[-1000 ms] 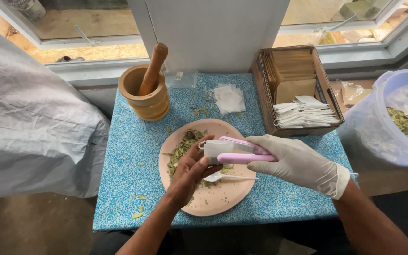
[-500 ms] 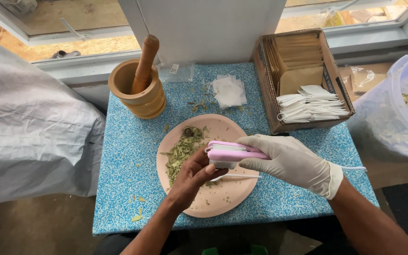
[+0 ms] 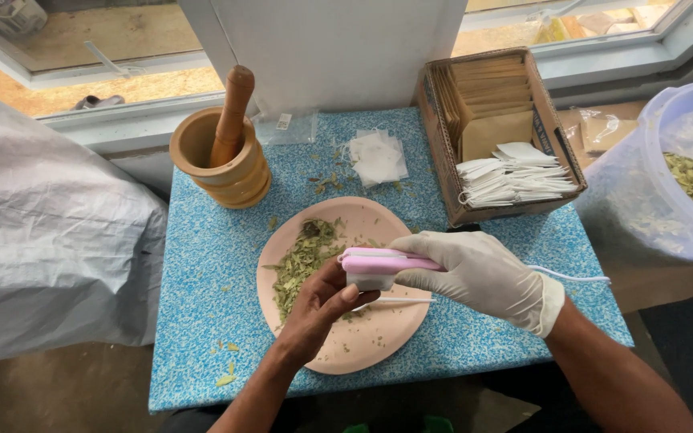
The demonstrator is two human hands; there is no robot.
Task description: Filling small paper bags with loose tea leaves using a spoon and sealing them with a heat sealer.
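Pink sealer (image 3: pixel 385 261) clamped by gloved right hand (image 3: pixel 483 277), left hand (image 3: pixel 318 309) beneath

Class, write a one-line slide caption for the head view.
A gloved right hand presses a pink sealer on a small bag held by the bare left hand.

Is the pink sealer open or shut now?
Shut: the right hand presses the pink sealer closed on a small white bag.

I see a wooden mortar (image 3: pixel 222 164) with its pestle (image 3: pixel 231 115) at the back of the blue speckled table (image 3: pixel 202 265). A cardboard box (image 3: pixel 497 132) holds brown envelopes and white sachets, and a plastic tub (image 3: pixel 667 172) at far right holds what look like dried leaves.
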